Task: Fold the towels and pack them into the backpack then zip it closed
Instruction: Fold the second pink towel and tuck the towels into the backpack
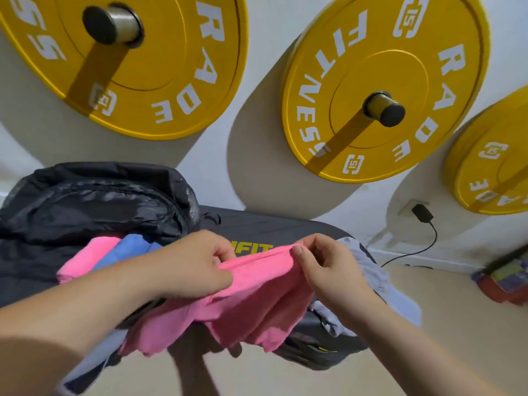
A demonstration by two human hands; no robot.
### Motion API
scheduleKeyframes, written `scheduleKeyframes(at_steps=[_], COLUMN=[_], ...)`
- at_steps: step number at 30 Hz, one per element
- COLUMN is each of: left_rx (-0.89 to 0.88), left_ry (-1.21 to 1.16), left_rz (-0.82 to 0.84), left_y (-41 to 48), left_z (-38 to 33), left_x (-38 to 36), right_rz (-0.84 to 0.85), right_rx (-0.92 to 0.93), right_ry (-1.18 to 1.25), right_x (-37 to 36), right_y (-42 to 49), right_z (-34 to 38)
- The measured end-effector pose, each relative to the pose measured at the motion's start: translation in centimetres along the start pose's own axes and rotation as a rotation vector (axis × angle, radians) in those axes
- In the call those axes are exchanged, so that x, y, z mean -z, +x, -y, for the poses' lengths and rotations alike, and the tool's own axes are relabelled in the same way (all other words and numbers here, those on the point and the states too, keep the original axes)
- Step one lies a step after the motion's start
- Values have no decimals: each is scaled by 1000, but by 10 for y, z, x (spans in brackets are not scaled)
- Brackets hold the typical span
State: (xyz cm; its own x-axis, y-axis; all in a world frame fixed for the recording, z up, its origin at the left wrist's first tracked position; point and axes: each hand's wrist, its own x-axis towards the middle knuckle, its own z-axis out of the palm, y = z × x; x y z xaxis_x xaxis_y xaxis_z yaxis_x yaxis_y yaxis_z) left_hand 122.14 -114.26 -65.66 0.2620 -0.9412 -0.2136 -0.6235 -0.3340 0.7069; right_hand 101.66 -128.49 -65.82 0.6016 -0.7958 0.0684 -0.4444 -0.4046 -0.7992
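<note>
A pink towel (pixel 243 298) hangs over the black bench (pixel 274 227), held up by its top edge. My left hand (pixel 197 261) pinches that edge on the left and my right hand (pixel 328 261) pinches it on the right. A dark backpack (pixel 85 201) lies open at the bench's left end. A folded pink towel (pixel 85 258) and a folded blue towel (pixel 128 247) stick out of its mouth. A pale grey-blue towel (pixel 380 281) lies crumpled on the bench's right side, partly behind my right forearm.
Yellow weight plates (pixel 383 84) hang on pegs on the white wall behind the bench. A black plug and cable (pixel 423 215) run down the wall at the right. A red and purple object (pixel 505 278) lies on the floor at the far right.
</note>
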Motion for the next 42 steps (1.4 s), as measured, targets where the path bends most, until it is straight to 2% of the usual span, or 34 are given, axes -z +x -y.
scheduleKeyframes(at_steps=[3, 6, 10, 15, 18, 21, 25, 27, 31, 36, 40, 42], left_rx=[41, 99, 98, 52, 45, -57, -311, -366, -323, -328, -327, -298], left_ry=[228, 174, 28, 89, 99, 121, 91, 60, -54, -39, 1, 5], left_rz=[-177, -271, -333, -408, -485, -498, -250, -195, -293, -180, -172, -207], left_y=[9, 16, 18, 18, 17, 10, 1, 0, 5, 8, 8, 10], left_z=[13, 24, 32, 41, 38, 20, -8, -15, -17, -15, -17, -17], left_x=[4, 11, 16, 25, 31, 27, 1, -9, -13, -16, -19, -16], right_rz=[-27, -105, -205, -214, -185, -107, 104, 209, 310, 311, 320, 359], right_rx=[-31, -138, -435, -520, -473, -269, -122, -77, -51, -39, -44, -52], right_ry=[-28, 34, 269, 488, 524, 400, 439, 478, 596, 577, 488, 343], right_x=[-6, -10, -10, -5, -5, -7, -16, -20, -21, -18, -16, -13], right_y=[8, 14, 19, 19, 18, 10, -3, -7, -9, -7, -7, -5], right_z=[-9, -19, -29, -34, -38, -25, 2, 11, 17, 12, 7, 3])
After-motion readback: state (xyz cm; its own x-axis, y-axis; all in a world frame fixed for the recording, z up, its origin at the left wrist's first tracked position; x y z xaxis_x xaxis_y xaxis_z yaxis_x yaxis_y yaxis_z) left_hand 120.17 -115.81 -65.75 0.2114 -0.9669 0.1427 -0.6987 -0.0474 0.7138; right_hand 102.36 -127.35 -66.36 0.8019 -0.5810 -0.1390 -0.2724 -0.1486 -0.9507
